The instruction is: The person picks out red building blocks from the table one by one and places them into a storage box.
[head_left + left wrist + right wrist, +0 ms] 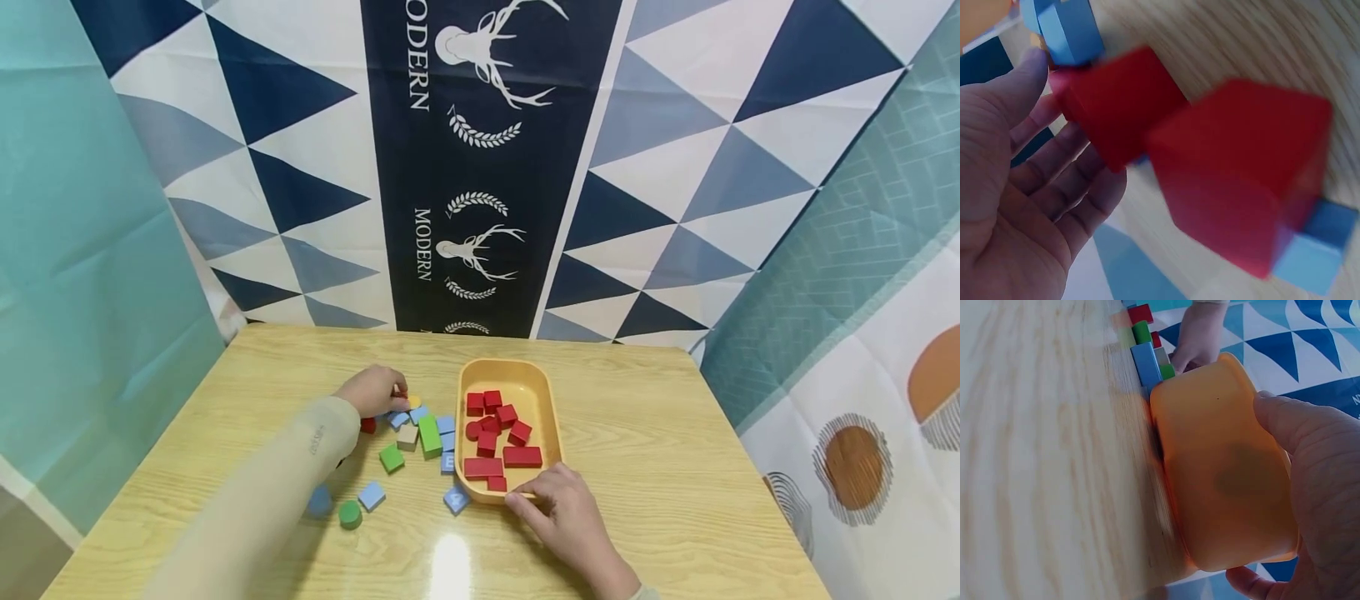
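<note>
My left hand [372, 390] is at the far side of the scattered blocks. Its thumb and fingertips pinch a red block [1129, 103], partly hidden by the hand in the head view. A second red block [1241, 169] looms closer to the left wrist camera, beside a blue block [1316, 250]. My right hand [558, 508] holds the near right corner of an orange plastic bin [531, 387], its thumb at the rim [1263, 403] and a finger showing lower at the corner. Several red blocks [522, 457] of mixed shapes lie inside the bin.
Left of the bin lie a long green block [430, 437], a beige block [407, 437], a green cube [392, 458], a green cylinder [350, 515] and several blue blocks [372, 497]. A lettered blue block [456, 499] sits by the bin's near left corner. Patterned cloth [480, 167] hangs behind the table.
</note>
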A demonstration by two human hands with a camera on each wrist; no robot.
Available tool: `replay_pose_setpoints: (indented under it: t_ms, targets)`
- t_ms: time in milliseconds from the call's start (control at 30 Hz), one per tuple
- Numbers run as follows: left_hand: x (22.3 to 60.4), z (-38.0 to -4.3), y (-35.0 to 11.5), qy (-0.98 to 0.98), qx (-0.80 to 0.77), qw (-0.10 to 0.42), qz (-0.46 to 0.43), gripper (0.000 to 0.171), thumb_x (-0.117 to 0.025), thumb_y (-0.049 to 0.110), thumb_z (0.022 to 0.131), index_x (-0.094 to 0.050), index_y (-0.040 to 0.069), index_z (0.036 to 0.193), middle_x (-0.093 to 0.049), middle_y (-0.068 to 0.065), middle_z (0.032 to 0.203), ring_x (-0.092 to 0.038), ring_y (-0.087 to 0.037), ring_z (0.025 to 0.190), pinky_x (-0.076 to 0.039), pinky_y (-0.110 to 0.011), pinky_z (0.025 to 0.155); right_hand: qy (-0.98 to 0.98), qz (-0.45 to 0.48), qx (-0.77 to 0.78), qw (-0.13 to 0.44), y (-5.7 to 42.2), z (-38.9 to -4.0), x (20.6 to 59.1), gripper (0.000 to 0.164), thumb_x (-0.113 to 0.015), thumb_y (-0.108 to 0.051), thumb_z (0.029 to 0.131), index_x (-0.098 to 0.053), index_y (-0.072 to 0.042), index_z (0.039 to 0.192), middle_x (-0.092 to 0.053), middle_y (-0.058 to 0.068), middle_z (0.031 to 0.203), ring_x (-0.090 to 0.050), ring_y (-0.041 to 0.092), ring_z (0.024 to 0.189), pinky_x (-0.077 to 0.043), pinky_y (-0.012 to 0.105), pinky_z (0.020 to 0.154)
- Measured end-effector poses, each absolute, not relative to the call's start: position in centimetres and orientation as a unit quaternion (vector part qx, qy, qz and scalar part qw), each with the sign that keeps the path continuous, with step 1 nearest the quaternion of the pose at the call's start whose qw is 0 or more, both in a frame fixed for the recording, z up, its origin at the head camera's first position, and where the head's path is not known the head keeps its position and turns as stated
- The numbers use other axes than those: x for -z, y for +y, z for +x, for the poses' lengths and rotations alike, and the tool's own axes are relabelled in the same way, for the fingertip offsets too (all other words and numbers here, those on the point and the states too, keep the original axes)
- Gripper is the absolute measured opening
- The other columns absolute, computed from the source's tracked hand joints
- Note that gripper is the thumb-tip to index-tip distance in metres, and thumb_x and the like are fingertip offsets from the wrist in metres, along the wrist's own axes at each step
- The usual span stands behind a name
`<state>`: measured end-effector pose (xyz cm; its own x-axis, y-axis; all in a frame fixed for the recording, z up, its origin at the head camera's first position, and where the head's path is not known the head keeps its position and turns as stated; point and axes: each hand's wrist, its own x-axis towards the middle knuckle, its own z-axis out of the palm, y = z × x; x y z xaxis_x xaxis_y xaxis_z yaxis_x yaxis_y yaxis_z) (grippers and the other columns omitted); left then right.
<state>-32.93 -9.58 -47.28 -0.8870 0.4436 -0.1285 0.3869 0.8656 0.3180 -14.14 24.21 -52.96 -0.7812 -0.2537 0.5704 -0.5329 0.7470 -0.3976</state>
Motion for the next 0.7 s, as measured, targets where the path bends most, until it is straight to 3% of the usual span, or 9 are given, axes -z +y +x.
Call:
replay_pose_setpoints:
  t_ms: [233,500,700]
  targets:
    - [48.1,-33.1,-8.2,0.959,-0.137,0.097,0.228,0.01,-0.081,0.02,0.097,-0.079,0.014,0.105,-0.077,-0.003,0.101,-0.069,-0.017,0.089,-0.06,-0.04,0.088,-0.902,0.22,-0.282,0.243,24.2,-14.1,52.8,0.009,-0.088,-0.033,0.087,-0.081,-0.03,0.084,-0.069,-0.028,0.081,-0.052,-0.006,0.085,-0.046,0.024,0.078]
    - [48.6,-33.3,-6.5,0.961,-0.098,0.071,0.25,0.02,-0.087,0.024,0.092,-0.077,0.009,0.101,-0.073,-0.004,0.093,-0.064,-0.018,0.084,-0.059,-0.04,0.082,-0.901,0.211,-0.284,0.25,24.3,-13.9,52.6,0.009,-0.089,-0.032,0.087,-0.081,-0.029,0.082,-0.069,-0.028,0.08,-0.051,-0.007,0.084,-0.045,0.024,0.076]
    - [48.7,-33.1,-6.1,0.962,-0.105,0.048,0.249,0.008,-0.078,0.006,0.094,-0.075,0.009,0.088,-0.072,-0.004,0.086,-0.064,-0.018,0.08,-0.059,-0.038,0.077,-0.906,0.208,-0.281,0.239,24.3,-13.9,52.7,0.009,-0.089,-0.033,0.087,-0.081,-0.029,0.083,-0.068,-0.028,0.081,-0.052,-0.007,0.085,-0.047,0.026,0.078]
